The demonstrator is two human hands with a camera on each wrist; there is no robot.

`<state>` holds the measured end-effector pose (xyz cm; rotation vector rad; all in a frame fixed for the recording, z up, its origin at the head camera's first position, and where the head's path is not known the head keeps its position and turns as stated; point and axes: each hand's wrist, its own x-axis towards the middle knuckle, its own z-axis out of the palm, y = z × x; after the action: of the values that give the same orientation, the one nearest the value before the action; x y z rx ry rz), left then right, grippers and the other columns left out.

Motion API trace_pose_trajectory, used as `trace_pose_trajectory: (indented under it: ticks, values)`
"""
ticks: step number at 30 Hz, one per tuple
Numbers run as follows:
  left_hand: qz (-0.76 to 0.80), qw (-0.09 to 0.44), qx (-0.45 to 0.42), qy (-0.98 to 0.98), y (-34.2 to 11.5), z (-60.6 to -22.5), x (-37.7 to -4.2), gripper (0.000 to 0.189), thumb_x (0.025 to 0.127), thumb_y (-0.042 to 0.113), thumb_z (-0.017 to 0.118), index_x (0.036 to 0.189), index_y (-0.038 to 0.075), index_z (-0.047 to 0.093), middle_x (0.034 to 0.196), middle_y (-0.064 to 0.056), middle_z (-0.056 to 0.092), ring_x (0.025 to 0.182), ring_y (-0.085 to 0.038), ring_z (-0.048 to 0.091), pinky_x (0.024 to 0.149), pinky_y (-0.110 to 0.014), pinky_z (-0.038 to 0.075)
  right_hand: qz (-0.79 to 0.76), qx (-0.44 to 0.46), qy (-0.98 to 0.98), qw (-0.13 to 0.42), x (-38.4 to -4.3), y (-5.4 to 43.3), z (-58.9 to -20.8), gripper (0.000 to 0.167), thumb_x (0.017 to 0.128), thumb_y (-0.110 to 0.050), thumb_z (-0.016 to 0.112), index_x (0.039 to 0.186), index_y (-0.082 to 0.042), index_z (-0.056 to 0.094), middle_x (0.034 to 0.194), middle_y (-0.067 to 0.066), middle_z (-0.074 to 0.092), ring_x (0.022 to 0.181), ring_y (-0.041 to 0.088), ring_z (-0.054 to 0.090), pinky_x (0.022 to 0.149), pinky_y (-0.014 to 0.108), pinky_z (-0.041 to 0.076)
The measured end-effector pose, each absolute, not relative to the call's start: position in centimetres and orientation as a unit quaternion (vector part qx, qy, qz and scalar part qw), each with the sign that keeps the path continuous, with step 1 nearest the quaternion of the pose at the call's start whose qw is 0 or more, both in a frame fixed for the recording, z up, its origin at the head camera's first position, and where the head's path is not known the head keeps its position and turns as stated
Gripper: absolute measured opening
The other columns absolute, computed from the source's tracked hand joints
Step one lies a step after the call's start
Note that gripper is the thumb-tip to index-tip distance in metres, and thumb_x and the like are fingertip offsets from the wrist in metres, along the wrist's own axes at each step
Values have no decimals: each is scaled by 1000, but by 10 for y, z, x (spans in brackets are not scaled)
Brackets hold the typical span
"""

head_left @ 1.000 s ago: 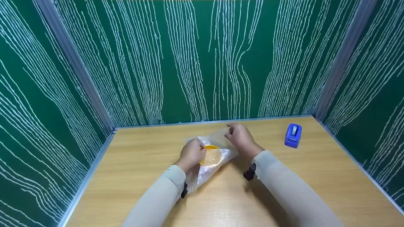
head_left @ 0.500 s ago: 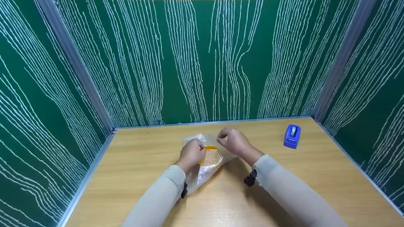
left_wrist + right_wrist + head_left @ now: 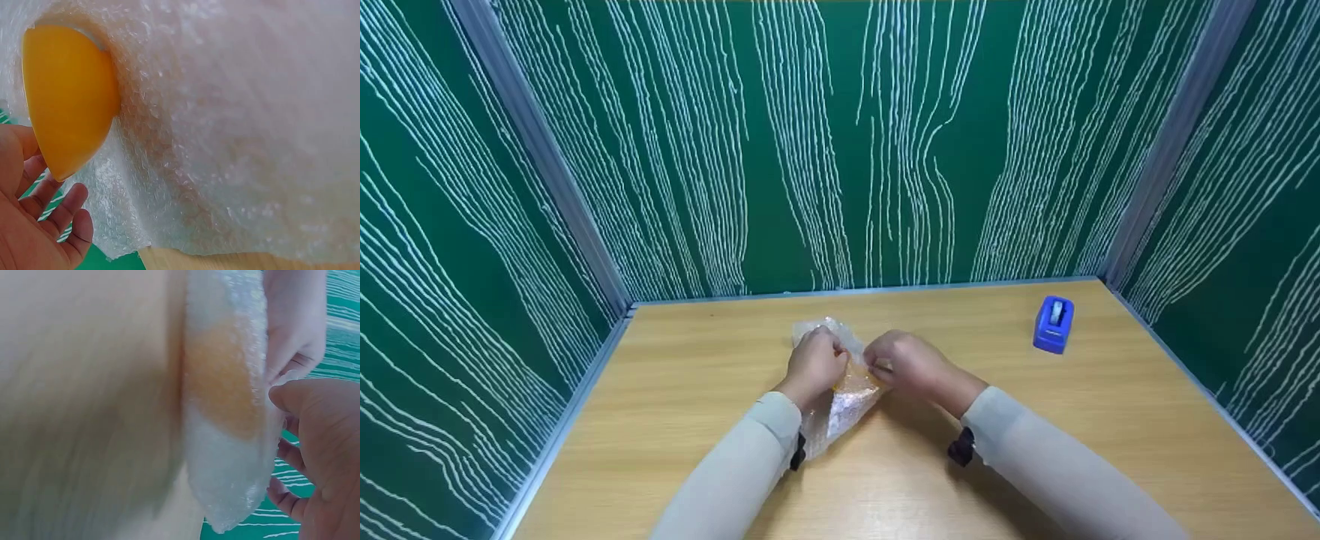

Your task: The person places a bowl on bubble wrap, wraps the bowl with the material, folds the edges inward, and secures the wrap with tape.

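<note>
A yellow bowl lies tipped on its side in a sheet of bubble wrap. My left hand pinches the bowl's rim between thumb and fingers, as the left wrist view shows. The wrap is folded over the bowl, whose colour shows through as orange in the right wrist view. At the wrap's right edge, my right hand pinches the folded-over film close to my left hand. Its thumb presses on the film while the other fingers are partly hidden.
A blue tape dispenser stands at the back right of the wooden table. Green panels with wavy white lines rise along the back and both sides.
My right hand has moved left and toward me, bringing the wrap's far right part over the bowl. The bowl's bare yellow edge is now covered in the head view. My left hand stays put.
</note>
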<state>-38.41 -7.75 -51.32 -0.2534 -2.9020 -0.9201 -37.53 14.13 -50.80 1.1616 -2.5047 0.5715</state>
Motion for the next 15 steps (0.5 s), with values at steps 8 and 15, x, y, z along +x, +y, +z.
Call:
trace_pose_trajectory:
  ticks: [8,15]
  values:
    - [-317,23,-67,-946,-77,-515,-387,11,106,17,77,97,10,77,110,-5,66,99,-23,63,95,-43,61,150,443,-873,136,-370,146,-511,14,104,-14,80,115,-7,86,122,10,86,116,31,79,105,50,67]
    - [-337,5,-75,-939,-79,-516,-384,8,106,16,77,107,9,78,117,-5,66,111,-25,64,107,-44,61,120,462,-873,99,-369,153,-508,25,105,-30,83,115,-8,87,135,12,82,127,33,76,114,50,63]
